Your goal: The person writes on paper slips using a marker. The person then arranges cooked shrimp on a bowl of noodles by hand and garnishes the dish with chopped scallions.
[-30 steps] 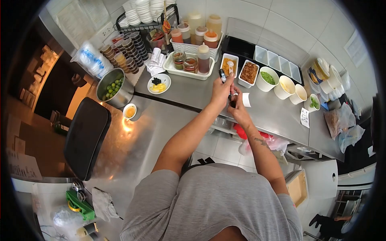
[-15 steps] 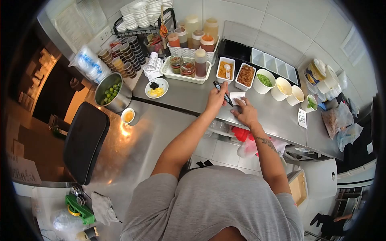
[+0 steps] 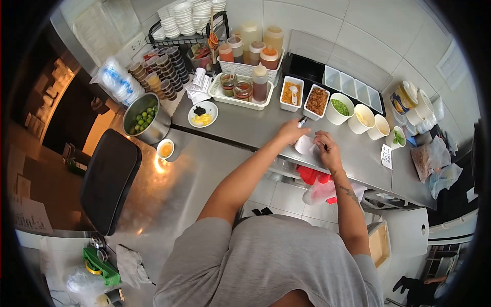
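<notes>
Over the front of the steel counter, my left hand (image 3: pixel 291 131) is closed on a marker (image 3: pixel 302 122), its end showing beyond the fingers. A small white slip of paper (image 3: pixel 305 146) lies on the counter between my hands. My right hand (image 3: pixel 327 148) is at the slip's right edge, fingers bent and pinched together around a small dark thing I cannot make out. Behind my hands stand a tub of orange bits with a spoon (image 3: pixel 290 93), a tub of brown crumbled food (image 3: pixel 316 101) and a cup of chopped greens (image 3: pixel 339 107).
Sauce bottles and jars stand in a white basket (image 3: pixel 240 97). To the left are a plate (image 3: pixel 203 113) and a steel pot of limes (image 3: pixel 147 120). Several white cups (image 3: pixel 361 118) line the right, near a printed slip (image 3: pixel 386 156) and plastic bags (image 3: pixel 444 177).
My left hand has moved right and turned the marker away from the slip. My right hand has lifted its spread fingers from the paper and pinched them together. The view has shifted slightly.
</notes>
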The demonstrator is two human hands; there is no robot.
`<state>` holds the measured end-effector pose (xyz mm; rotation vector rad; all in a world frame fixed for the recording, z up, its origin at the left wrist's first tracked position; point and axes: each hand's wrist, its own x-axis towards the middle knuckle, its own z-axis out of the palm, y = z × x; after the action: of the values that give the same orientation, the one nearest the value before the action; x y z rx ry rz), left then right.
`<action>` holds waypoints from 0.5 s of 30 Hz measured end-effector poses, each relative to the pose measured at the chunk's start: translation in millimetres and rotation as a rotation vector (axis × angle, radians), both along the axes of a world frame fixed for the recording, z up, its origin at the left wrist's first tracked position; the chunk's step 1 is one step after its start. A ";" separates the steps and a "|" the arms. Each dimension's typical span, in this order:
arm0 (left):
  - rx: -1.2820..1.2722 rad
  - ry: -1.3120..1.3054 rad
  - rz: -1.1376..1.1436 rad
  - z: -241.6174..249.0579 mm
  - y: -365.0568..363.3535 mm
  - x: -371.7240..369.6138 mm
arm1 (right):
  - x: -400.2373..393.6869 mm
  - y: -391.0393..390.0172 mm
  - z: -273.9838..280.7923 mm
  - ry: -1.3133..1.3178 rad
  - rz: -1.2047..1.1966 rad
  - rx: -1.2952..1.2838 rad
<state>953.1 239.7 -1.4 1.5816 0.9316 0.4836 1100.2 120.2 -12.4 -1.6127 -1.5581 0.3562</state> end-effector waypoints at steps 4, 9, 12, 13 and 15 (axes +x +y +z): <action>-0.109 0.084 -0.200 -2.1 1.0 1.3 | 16.3 5.7 -12.3 0.122 0.066 0.054; -0.159 0.086 0.072 -16.8 -6.1 12.8 | 21.8 12.6 -8.4 0.098 -0.120 -0.009; -0.087 0.041 0.233 -29.5 -2.3 16.6 | 11.2 12.2 10.3 0.335 -0.322 -0.153; -0.074 0.033 0.265 -30.9 -2.4 16.8 | 2.4 11.0 13.5 0.343 -0.354 -0.202; -0.061 0.019 0.284 -34.5 -4.3 17.9 | -5.1 11.1 6.5 0.408 -0.340 -0.246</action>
<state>971.0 235.4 -35.9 1.4072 1.1822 0.6324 1095.1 131.3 -5.9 -1.8182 -0.9431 0.6612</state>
